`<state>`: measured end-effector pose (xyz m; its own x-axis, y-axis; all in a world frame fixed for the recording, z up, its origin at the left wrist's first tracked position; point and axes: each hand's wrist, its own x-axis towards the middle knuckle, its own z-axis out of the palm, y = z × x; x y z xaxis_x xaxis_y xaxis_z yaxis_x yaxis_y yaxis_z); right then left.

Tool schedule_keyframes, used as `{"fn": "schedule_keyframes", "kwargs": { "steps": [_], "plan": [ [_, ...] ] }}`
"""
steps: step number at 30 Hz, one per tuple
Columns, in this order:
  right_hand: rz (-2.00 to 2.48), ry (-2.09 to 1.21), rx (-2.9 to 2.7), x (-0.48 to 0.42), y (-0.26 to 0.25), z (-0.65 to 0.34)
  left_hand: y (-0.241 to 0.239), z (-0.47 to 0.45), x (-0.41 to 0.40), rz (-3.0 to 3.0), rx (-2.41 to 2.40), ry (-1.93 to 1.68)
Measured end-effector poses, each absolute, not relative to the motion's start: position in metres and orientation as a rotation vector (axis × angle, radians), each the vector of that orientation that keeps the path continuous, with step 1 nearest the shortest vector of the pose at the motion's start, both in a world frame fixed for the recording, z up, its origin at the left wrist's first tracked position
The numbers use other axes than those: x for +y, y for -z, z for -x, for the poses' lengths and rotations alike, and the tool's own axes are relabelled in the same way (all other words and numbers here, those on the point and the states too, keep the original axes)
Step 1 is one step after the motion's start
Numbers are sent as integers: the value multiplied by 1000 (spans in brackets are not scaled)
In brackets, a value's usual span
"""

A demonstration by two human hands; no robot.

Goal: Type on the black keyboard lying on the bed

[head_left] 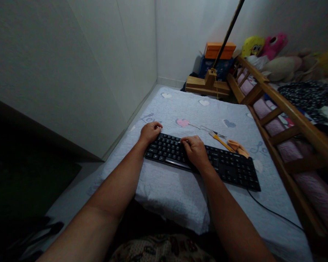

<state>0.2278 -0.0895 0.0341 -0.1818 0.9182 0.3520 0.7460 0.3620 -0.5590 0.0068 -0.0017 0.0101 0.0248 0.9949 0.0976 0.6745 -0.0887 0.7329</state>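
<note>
A black keyboard lies at a slant on the patterned cloth. My left hand is at its upper left corner, thumb and fingers drawn together; whatever they hold is too small to make out. Over the middle keys rests my right hand, with thumb and fingertips pinched close to the keys. Anything between those fingers is hidden. Just behind the keyboard lie a brush with a yellow handle, a thin metal tool with a dark end, and a crumpled tan cloth.
A pale quilted cloth with hearts covers the table. The keyboard's cable runs off to the right. A wooden rail borders the right side, plush toys beyond it. A pale cabinet stands left; boxes and a pole's wooden base are behind.
</note>
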Motion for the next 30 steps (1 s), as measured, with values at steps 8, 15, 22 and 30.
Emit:
{"fn": "schedule_keyframes", "kwargs": {
  "steps": [8,15,22,30],
  "plan": [
    [1445,-336,-1972,-88,-33,-228,-9,-6,-2,-1812,1694,-853],
    [1466,-338,-1972,-89,-35,-231,-6,-5,0,-1814,1691,-850],
    [1494,-315,-1954,-90,-36,-237,-8,-6,-1,-1823,1701,-850],
    [1464,-351,-1969,-90,-35,-234,-9,-6,-1,-1822,1694,-852]
  ]
}}
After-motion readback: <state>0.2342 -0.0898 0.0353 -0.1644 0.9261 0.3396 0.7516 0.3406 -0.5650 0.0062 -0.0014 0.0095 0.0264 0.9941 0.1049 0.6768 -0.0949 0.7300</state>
